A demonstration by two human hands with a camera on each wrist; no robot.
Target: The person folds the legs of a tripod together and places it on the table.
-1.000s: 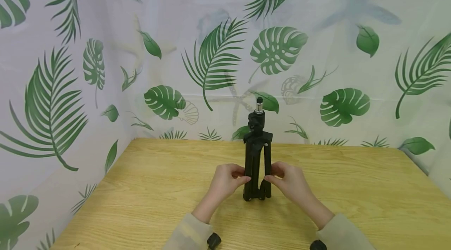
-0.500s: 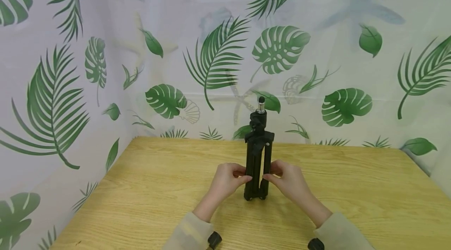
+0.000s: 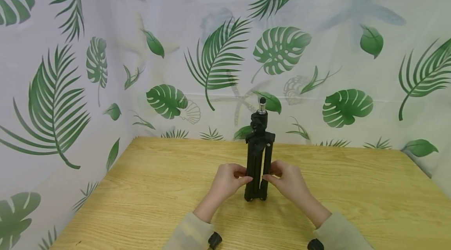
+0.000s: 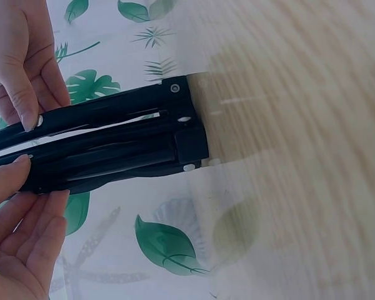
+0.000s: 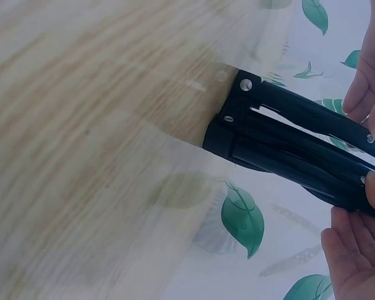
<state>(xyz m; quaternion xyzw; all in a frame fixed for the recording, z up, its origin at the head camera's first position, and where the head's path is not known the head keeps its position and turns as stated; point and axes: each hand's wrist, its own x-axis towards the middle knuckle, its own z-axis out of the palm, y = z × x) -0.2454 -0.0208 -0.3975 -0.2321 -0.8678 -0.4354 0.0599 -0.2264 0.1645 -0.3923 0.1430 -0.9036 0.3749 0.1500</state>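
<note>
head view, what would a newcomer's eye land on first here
Probably the black folding stand, upright on the wooden table just right of centre, dark against everything pale around it. Next come the two hands gripping its legs low down, the left hand on one side and the right hand on the other. Behind, the white backdrop with big green leaves fills the upper picture.

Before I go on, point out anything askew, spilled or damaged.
Only a small dark mark stands out, breaking the wood grain of the table at the head view's lower left; what it is, I cannot tell. No spill or damage shows. The black stand, pinched by the left hand and right hand, is nearly upright.
</note>
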